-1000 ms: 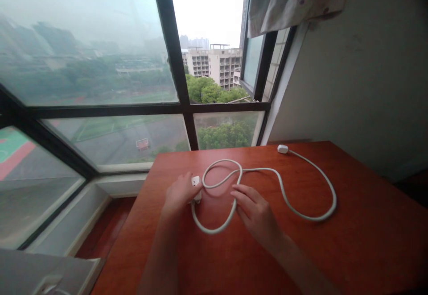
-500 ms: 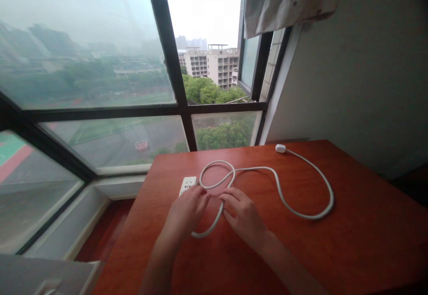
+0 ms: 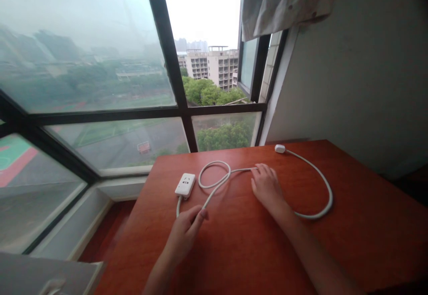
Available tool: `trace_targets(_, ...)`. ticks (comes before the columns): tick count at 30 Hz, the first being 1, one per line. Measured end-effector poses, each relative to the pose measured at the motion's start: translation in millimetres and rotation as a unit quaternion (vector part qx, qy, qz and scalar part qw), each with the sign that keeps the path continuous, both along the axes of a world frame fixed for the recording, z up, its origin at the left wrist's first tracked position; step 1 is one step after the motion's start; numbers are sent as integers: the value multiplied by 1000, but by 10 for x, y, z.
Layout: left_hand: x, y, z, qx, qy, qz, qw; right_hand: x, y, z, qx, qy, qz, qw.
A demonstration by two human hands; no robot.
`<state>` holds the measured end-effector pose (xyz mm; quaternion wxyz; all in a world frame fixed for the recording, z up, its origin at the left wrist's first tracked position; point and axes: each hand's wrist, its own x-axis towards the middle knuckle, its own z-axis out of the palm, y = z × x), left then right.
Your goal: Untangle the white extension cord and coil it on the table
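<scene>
A white extension cord [image 3: 214, 163] lies looped on the reddish-brown table. My left hand [image 3: 187, 228] is closed round the cord in front of the socket end, its thumb on top. The white socket block [image 3: 186, 185] rests flat just beyond that hand, its holes facing up. On the far side of the loop, my right hand [image 3: 267, 185] has its fingertips closed on the cord. From there the cord passes under my right forearm, curves round and reaches the white plug [image 3: 280, 149] near the back edge.
The wooden table [image 3: 351, 223] meets a wall [image 3: 341, 85] at the back right. Dark window frames [image 3: 110, 115] stand behind it, with one pane swung open. A curtain [image 3: 284, 5] hangs at the top. A pale surface [image 3: 50, 277] shows at lower left.
My hands have separated. The left came down and towards me, uncovering the socket block; the right went right and away to another part of the cord. The loop has become smaller.
</scene>
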<state>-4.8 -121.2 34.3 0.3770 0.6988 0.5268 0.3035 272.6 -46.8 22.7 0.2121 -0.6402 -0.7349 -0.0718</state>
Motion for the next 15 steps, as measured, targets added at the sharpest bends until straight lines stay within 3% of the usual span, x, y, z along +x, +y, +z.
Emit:
trace_targets(4,-74,-45,-26,7,58,-38,998,352,47,-95,-25,-42,-36,998)
trace_targets(10,-25,-169,-27,28,129,-79,988,619,20,-386,-40,6,30,999)
trace_targets(15,-89,-162,18,62,310,-79,945,794,11,-529,-31,51,58,997)
